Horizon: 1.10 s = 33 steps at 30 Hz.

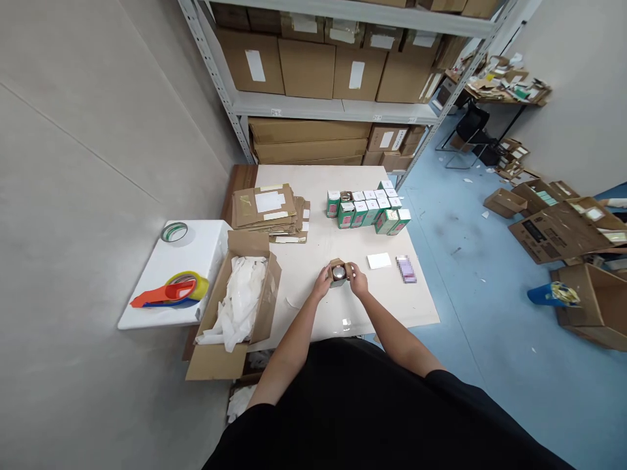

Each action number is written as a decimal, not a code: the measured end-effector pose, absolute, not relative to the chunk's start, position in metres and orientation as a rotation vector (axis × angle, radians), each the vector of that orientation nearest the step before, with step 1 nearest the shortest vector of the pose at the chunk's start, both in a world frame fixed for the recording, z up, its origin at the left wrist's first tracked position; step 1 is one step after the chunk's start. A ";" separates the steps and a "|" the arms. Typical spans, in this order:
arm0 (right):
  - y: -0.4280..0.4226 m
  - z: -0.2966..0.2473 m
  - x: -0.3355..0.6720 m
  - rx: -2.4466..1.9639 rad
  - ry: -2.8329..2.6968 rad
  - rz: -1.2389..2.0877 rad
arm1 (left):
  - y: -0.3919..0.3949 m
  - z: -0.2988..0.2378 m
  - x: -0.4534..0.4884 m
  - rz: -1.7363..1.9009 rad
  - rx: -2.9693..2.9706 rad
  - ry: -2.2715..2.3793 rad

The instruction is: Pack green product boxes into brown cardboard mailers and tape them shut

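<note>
Between my two hands, near the front of the white table [323, 313], is a small cardboard box [337, 282] with its top open. A round, shiny metallic lid or top [338, 273] shows inside it. My left hand [322, 282] grips the box's left side, while my right hand [359, 281] holds its right side by an upper flap. Farther back stand several green-and-white small boxes [360, 214] in rows; one at the back left has its top open. To the right of my hands lie a white card [379, 261] and a blurred purple item [406, 269].
Flattened cardboard [264, 209] is stacked at the table's back left. A carton [267, 300] of white wrapping stands left, beside a white surface [196, 241] bearing an orange tape dispenser [164, 294] and tape rolls. Shelving [313, 108] with cartons rises behind; more cartons [553, 228] sit on the floor right.
</note>
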State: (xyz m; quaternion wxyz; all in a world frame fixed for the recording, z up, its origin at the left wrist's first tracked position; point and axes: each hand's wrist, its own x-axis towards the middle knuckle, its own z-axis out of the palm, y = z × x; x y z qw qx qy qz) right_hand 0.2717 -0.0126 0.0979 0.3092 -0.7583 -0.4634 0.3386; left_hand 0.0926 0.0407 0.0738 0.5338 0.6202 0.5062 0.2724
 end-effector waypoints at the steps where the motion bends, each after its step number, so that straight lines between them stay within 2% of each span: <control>1: -0.012 0.099 0.272 -1.986 -1.259 0.891 | 0.040 0.074 0.091 0.634 1.493 1.186; 6: -0.004 0.108 0.269 -1.994 -1.338 0.916 | 0.042 0.077 0.082 0.547 1.546 1.194; 14: 0.028 0.131 0.241 -2.447 -1.541 0.777 | 0.048 0.082 0.081 0.295 1.628 1.338; 22: 0.035 0.161 0.242 -2.255 -1.662 0.710 | 0.052 0.082 0.077 0.239 1.633 1.354; 27: 0.026 0.224 0.269 -2.016 -1.360 0.696 | 0.052 0.086 0.079 0.238 1.646 1.357; 33: 0.036 0.338 0.294 -1.463 -1.484 0.684 | 0.053 0.121 0.082 0.217 1.719 1.434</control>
